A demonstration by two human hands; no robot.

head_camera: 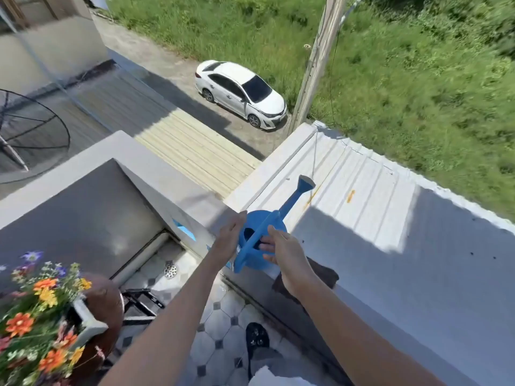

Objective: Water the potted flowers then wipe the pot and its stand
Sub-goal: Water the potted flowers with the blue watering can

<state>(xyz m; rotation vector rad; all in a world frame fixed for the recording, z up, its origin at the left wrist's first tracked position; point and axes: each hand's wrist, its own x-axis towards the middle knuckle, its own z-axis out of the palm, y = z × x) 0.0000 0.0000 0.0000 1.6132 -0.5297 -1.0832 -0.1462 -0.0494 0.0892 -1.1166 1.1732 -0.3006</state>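
Observation:
A blue plastic watering can (257,261) stands on the grey parapet ledge (390,288), its long spout pointing up and away toward the metal roof. My left hand (227,240) presses flat against the can's left side. My right hand (287,253) has its fingers on the right side by the filling hole. The can is held between both hands. At lower left, orange, yellow and purple flowers (41,307) fill a grey square pot (90,323). The pot sits on a brown round stand (107,300).
A dark cloth (324,274) lies on the ledge just behind my right wrist. Below are a tiled balcony floor (220,321) with a drain (170,270), a black metal frame (142,302) and my black shoe (257,337). Beyond the ledge the ground lies far below.

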